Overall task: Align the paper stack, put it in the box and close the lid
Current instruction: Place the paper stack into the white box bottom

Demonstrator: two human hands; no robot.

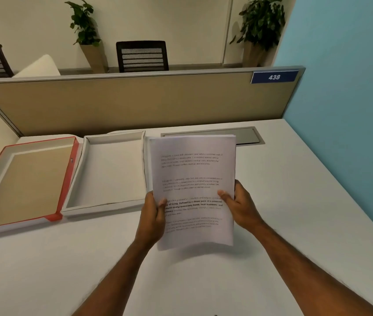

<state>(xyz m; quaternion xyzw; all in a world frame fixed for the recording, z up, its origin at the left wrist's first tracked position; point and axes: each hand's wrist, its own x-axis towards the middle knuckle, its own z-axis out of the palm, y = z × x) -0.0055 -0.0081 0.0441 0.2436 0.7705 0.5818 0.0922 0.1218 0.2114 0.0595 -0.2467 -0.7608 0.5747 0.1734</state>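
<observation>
Paper stack [194, 190] held upright above desk [272, 201], left hand [152, 215] and right hand [240, 207] clamped on its side edges; edges look roughly aligned. Box [110, 169] open and empty, lid [24, 179] flat beside it: loading and closing remain.

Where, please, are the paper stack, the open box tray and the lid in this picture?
paper stack [192, 174]: head view, on the printed top sheet, mid-page.
box tray [112, 172]: head view, on its bare white floor.
lid [28, 181]: head view, on its tan inner panel, lying open left of the tray.
</observation>
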